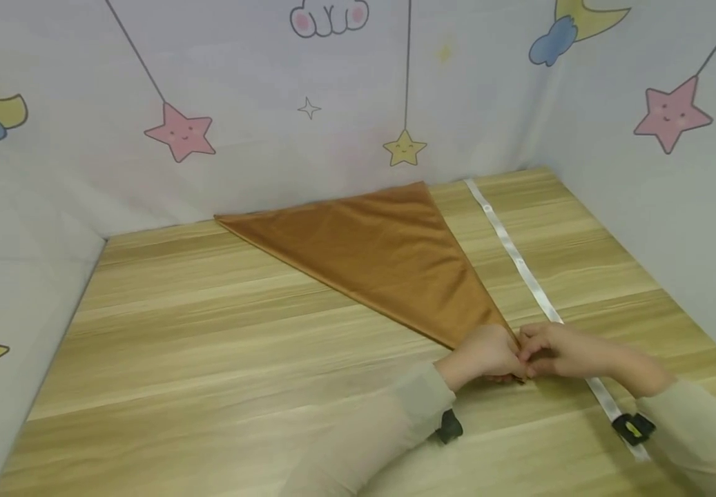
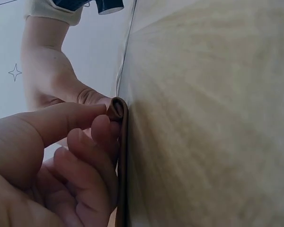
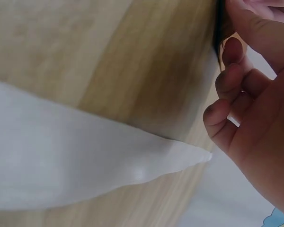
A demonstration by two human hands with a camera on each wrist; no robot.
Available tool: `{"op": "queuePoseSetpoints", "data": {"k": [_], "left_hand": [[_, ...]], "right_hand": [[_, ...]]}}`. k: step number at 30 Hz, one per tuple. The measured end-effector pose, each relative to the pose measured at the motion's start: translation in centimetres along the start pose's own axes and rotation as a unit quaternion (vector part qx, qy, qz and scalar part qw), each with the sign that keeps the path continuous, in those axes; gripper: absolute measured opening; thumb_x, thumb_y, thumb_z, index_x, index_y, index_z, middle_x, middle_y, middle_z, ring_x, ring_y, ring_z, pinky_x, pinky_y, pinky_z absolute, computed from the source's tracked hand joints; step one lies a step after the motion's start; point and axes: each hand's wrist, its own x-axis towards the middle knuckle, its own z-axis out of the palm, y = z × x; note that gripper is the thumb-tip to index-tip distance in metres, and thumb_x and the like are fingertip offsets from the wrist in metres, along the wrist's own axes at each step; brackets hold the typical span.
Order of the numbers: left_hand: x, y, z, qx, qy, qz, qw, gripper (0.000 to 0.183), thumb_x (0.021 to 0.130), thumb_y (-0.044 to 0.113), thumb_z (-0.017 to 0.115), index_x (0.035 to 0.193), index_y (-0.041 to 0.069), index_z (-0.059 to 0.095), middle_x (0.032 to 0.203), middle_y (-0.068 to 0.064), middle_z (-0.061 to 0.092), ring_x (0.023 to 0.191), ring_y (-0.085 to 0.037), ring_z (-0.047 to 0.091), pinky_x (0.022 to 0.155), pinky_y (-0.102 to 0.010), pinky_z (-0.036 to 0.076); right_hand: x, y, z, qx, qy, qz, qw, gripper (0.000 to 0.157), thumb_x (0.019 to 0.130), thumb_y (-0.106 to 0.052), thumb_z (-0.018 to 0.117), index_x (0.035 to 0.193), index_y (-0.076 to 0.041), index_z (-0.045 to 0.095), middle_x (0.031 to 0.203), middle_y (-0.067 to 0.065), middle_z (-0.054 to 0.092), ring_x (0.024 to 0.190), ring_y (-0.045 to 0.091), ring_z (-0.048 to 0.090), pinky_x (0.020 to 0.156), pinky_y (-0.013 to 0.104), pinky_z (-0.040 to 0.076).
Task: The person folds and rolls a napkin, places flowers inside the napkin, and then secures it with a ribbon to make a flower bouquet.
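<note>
A shiny brown cloth [image 1: 358,255], folded into a triangle, lies on the table with its near corner under both hands. My left hand [image 1: 485,352] pinches that corner between thumb and fingers. In the left wrist view, the cloth's edge [image 2: 124,156] is curled into a small tight roll at the fingertips. From the right, my right hand [image 1: 565,351] meets the left and pinches the same corner, its fingers bent. In the right wrist view, only a thin bit of cloth shows at the right hand's fingertips [image 3: 233,47].
The wood-grain table [image 1: 177,359] is bounded by pale curtains [image 1: 258,166] printed with stars and clouds. A white strip [image 1: 534,290] with small round spots runs along the table right of the cloth and passes beneath the right arm. A black device sits at each wrist.
</note>
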Motion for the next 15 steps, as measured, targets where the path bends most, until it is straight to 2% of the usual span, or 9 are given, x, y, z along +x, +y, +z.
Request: {"op": "queuePoseSetpoints", "data": {"k": [3, 8, 11, 15], "left_hand": [[-0.2, 0.0, -0.2, 0.010, 0.005, 0.007, 0.9999, 0.034, 0.080, 0.028, 0.076, 0.051, 0.016, 0.063, 0.041, 0.010, 0.048, 0.036, 0.001, 0.042, 0.041, -0.013, 0.035], [-0.3, 0.4, -0.2, 0.013, 0.023, -0.016, 0.9995, 0.031, 0.076, 0.024, 0.079, 0.050, 0.017, 0.062, 0.041, 0.009, 0.049, 0.037, 0.000, 0.044, 0.042, -0.014, 0.038], [-0.3, 0.5, -0.1, 0.028, 0.029, -0.027, 0.9988, 0.032, 0.074, 0.023, 0.079, 0.049, 0.018, 0.059, 0.040, 0.010, 0.049, 0.037, 0.000, 0.044, 0.042, -0.014, 0.038], [-0.3, 0.4, -0.1, 0.018, 0.025, -0.038, 0.9988, 0.029, 0.075, 0.018, 0.076, 0.050, 0.016, 0.061, 0.041, 0.009, 0.051, 0.037, -0.001, 0.046, 0.042, -0.015, 0.039]], "right_hand": [[0.3, 0.0, -0.2, 0.015, -0.021, 0.011, 1.000, 0.011, 0.078, -0.007, 0.076, 0.085, -0.014, 0.073, 0.080, -0.012, 0.049, 0.075, -0.004, 0.043, 0.062, 0.021, 0.043], [1.1, 0.1, -0.6, 0.034, -0.054, 0.029, 0.998, 0.010, 0.081, -0.003, 0.071, 0.082, -0.013, 0.071, 0.081, -0.011, 0.052, 0.075, -0.004, 0.045, 0.061, 0.021, 0.043], [1.5, 0.0, -0.6, 0.031, -0.055, 0.039, 0.997, 0.016, 0.080, 0.002, 0.070, 0.079, -0.014, 0.069, 0.081, -0.011, 0.053, 0.076, -0.003, 0.047, 0.062, 0.022, 0.044], [1.7, 0.1, -0.5, 0.044, -0.036, 0.041, 0.998, 0.022, 0.077, 0.006, 0.071, 0.080, -0.015, 0.065, 0.081, -0.009, 0.055, 0.077, -0.002, 0.048, 0.064, 0.022, 0.045]]}}
